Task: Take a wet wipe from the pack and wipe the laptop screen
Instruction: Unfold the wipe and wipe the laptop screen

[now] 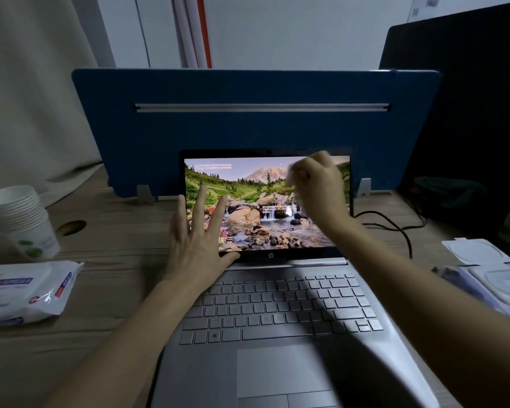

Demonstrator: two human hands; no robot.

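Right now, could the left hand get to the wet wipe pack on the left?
Probably yes. The left hand rests open against the laptop screen, and only bare desk separates it from the wet wipe pack.

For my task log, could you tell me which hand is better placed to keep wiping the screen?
Right hand: it pinches the wet wipe at the screen's upper right. Left hand lies open, bracing the lower left.

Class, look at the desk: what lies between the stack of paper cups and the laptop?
In the head view, only bare wooden desk with a round cable hole lies between the paper cups and the laptop.
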